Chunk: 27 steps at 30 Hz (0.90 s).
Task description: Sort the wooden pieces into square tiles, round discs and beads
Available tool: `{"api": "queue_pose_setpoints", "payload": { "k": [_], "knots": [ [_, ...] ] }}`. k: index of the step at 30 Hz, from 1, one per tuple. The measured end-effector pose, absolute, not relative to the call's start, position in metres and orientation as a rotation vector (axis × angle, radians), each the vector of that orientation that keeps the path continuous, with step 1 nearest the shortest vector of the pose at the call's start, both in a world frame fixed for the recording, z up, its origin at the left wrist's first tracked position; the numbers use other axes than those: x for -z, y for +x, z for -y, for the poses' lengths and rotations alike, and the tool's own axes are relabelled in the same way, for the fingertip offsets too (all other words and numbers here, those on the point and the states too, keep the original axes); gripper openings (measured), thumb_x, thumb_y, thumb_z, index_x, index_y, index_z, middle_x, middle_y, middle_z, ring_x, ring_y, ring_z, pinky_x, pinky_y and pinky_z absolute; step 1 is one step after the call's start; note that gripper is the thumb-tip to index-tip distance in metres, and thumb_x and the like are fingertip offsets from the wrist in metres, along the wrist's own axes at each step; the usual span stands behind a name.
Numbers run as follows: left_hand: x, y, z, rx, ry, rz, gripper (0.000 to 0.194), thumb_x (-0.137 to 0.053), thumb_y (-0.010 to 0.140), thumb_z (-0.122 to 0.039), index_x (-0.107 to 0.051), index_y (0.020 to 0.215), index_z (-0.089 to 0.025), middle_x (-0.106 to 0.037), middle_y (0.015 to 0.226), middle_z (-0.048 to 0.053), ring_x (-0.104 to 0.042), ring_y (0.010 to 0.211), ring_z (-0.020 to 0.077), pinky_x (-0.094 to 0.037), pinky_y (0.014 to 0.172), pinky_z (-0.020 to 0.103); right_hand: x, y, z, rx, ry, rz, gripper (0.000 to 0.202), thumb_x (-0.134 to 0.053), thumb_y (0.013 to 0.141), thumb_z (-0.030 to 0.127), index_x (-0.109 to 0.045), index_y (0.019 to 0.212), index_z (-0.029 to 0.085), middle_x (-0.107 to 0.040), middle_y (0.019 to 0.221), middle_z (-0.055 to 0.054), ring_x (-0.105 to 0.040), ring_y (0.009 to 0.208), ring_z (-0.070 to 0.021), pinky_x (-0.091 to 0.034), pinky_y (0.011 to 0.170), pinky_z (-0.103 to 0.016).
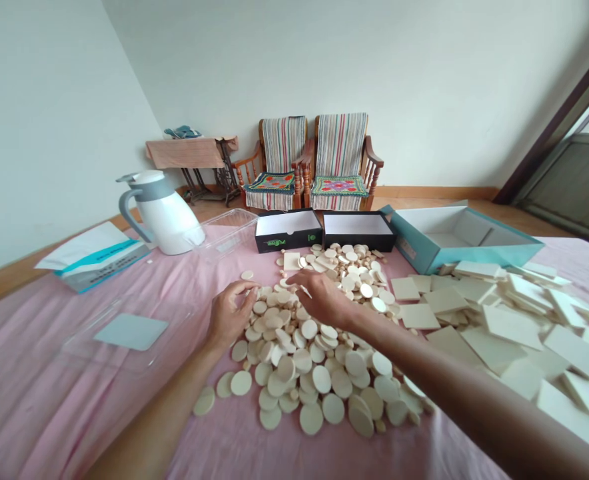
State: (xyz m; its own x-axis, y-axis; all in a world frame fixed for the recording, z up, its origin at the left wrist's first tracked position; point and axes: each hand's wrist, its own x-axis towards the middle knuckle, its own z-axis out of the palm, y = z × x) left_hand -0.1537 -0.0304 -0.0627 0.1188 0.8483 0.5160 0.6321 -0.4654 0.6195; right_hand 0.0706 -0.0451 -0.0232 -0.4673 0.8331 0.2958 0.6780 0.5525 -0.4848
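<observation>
Round pale wooden discs (pixel 302 361) lie in a wide pile on the pink cloth, with small wooden pieces mixed in. My left hand (pixel 230 313) is at the pile's upper left edge, thumb and fingertips pinched together; whatever lies between them is too small to name. My right hand (pixel 319 295) reaches over the upper middle of the pile, fingers bent and pointing left, touching or just above the discs. What its fingertips hold, if anything, is hidden. A single disc (pixel 247 275) lies just beyond my left hand.
Square wooden tiles (pixel 512 327) are heaped at the right. Behind stand two black boxes (pixel 288 239) (pixel 359 241) and a teal box (pixel 467 257). At the left are a white jug (pixel 167 217), a packet (pixel 102 257), a clear lid (pixel 132 331) and a clear tray (pixel 229 230).
</observation>
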Motion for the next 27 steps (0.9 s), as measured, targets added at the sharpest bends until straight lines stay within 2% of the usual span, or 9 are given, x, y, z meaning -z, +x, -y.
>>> {"api": "queue_pose_setpoints", "payload": {
  "k": [2,5,8,10,14,17,20,24,27],
  "knots": [
    [0.065,-0.154,0.03,-1.249,2.153,-1.467,0.023,-0.052,0.086,-0.036,-0.067,0.089,-0.018,-0.071,0.091,0.005,-0.066,0.088,0.019,-0.051,0.082,0.031,0.02,0.069,0.029,-0.343,-1.329,2.411,0.031,-0.048,0.08,0.009,-0.068,0.103,0.015,-0.068,0.106,-0.012,-0.06,0.103,-0.0221,-0.045,0.09,-0.033],
    [0.071,-0.152,0.029,-1.201,2.166,-1.462,0.022,-0.053,0.086,-0.035,-0.068,0.091,-0.019,-0.072,0.092,0.005,-0.066,0.088,0.0192,-0.052,0.081,0.031,0.017,0.058,0.014,-0.327,-1.416,2.65,0.025,-0.058,0.078,0.026,-0.069,0.099,0.017,-0.068,0.101,-0.012,-0.061,0.1,-0.0268,-0.044,0.089,-0.039],
    [0.077,-0.15,0.027,-1.156,2.173,-1.447,0.022,-0.052,0.087,-0.034,-0.068,0.093,-0.02,-0.072,0.094,0.005,-0.067,0.088,0.0189,-0.052,0.079,0.03,0.014,0.04,0.007,-0.352,-1.454,2.772,0.046,-0.063,0.074,0.045,-0.066,0.109,0.016,-0.061,0.115,-0.016,-0.058,0.106,-0.0308,-0.041,0.094,-0.048],
    [0.08,-0.149,0.027,-1.139,2.167,-1.44,0.023,-0.051,0.088,-0.033,-0.067,0.095,-0.019,-0.072,0.095,0.005,-0.067,0.088,0.0184,-0.053,0.077,0.029,0.011,0.028,0.004,-0.362,-1.493,2.821,0.059,-0.066,0.069,0.051,-0.063,0.115,0.014,-0.055,0.124,-0.02,-0.055,0.112,-0.0344,-0.039,0.095,-0.052],
    [0.082,-0.151,0.026,-1.145,2.141,-1.45,0.024,-0.049,0.089,-0.033,-0.066,0.098,-0.019,-0.071,0.098,0.006,-0.067,0.09,0.0183,-0.054,0.078,0.029,0.003,0.017,-0.003,-0.415,-1.549,2.922,0.073,-0.075,0.059,0.046,-0.059,0.121,0.011,-0.052,0.128,-0.021,-0.053,0.114,-0.036,-0.043,0.092,-0.05],
    [0.081,-0.153,0.025,-1.156,2.126,-1.463,0.024,-0.05,0.088,-0.034,-0.067,0.097,-0.019,-0.071,0.098,0.006,-0.067,0.092,0.0191,-0.054,0.08,0.03,0.001,0.017,-0.007,-0.468,-1.56,2.99,0.071,-0.076,0.057,0.038,-0.059,0.12,0.012,-0.057,0.123,-0.019,-0.057,0.11,-0.0342,-0.047,0.089,-0.046],
    [0.081,-0.153,0.025,-1.165,2.112,-1.474,0.024,-0.051,0.088,-0.035,-0.067,0.095,-0.019,-0.071,0.096,0.006,-0.067,0.091,0.0191,-0.054,0.079,0.03,0.003,0.018,-0.007,-0.406,-1.577,3.014,0.064,-0.074,0.058,0.034,-0.061,0.117,0.011,-0.058,0.123,-0.02,-0.052,0.115,-0.0367,-0.041,0.095,-0.051],
    [0.082,-0.151,0.025,-1.16,2.1,-1.476,0.023,-0.052,0.087,-0.034,-0.068,0.095,-0.019,-0.071,0.095,0.006,-0.067,0.088,0.0186,-0.054,0.077,0.028,0.009,0.015,-0.003,-0.402,-1.544,2.984,0.072,-0.072,0.059,0.033,-0.053,0.125,0.011,-0.051,0.132,-0.022,-0.048,0.121,-0.037,-0.034,0.101,-0.055],
    [0.082,-0.15,0.025,-1.156,2.09,-1.474,0.023,-0.052,0.086,-0.034,-0.068,0.094,-0.019,-0.071,0.093,0.005,-0.067,0.084,0.0177,-0.054,0.074,0.028,0.013,0.012,-0.002,-0.511,-1.546,2.934,0.066,-0.072,0.059,0.03,-0.055,0.12,0.011,-0.058,0.123,-0.02,-0.053,0.115,-0.0352,-0.033,0.101,-0.056]
  ]
}}
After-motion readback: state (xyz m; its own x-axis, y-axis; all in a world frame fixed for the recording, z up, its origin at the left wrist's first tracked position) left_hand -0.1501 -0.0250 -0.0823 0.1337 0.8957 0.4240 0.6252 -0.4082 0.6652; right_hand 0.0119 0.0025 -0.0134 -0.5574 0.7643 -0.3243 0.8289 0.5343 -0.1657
